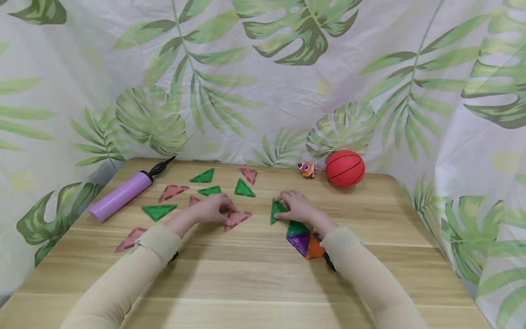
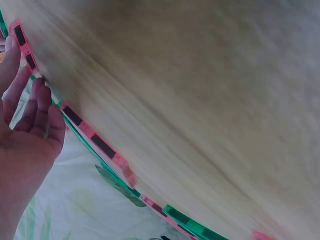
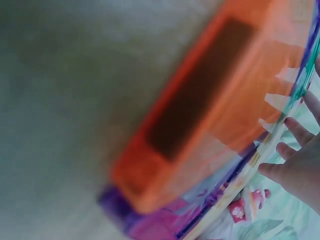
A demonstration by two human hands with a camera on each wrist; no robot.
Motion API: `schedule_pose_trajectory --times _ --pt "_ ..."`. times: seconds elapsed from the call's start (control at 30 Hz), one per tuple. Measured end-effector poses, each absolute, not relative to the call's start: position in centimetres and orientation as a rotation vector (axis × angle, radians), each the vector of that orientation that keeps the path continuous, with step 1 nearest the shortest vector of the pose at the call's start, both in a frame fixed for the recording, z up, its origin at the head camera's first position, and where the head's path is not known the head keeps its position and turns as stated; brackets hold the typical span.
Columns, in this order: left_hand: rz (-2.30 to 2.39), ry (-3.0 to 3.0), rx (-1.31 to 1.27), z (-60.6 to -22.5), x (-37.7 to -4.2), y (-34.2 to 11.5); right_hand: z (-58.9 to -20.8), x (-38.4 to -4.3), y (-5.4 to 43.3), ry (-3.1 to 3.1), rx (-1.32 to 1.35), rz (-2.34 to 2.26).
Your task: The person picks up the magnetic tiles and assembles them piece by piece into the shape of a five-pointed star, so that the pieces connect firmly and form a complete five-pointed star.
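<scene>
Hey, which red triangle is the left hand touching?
The red triangle at the thumb of the left hand; the other red triangles lie farther left or farther back on the table.

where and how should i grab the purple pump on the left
Probably best to grip the purple pump around mid-barrel, coming from above with thumb and fingers on opposite sides: it lies flat, its barrel is straight and round, and the thin black nozzle points away.
</scene>
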State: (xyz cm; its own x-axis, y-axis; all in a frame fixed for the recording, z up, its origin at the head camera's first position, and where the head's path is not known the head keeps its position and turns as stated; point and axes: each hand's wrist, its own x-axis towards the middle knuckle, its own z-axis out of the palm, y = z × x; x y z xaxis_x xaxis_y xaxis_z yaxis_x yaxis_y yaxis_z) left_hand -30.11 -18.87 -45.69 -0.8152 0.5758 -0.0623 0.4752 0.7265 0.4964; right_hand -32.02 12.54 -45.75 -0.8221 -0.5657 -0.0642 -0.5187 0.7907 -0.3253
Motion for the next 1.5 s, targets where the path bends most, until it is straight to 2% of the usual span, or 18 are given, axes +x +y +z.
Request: schedule_pose_trajectory --times 0.23,0.6,1.0,1.5 --pt "0.672 2.760 0.847 -45.6 -30.1 -18.0 -46.2 -31.2 12.4 2.828 -0.942 -0.412" --pt "0.676 2.653 1.008 -45.8 -31.0 -18.7 -46.1 -30.1 13.0 2.831 -0.804 -0.346" --pt "0.615 2.747 0.931 -45.1 -29.8 -15.7 -46.1 -28.2 12.3 2.873 -0.864 -0.358" --pt "0.454 2.849 0.948 -45.4 -28.2 -12.9 -46.4 -28.5 11.3 2.751 -0.929 -0.416"
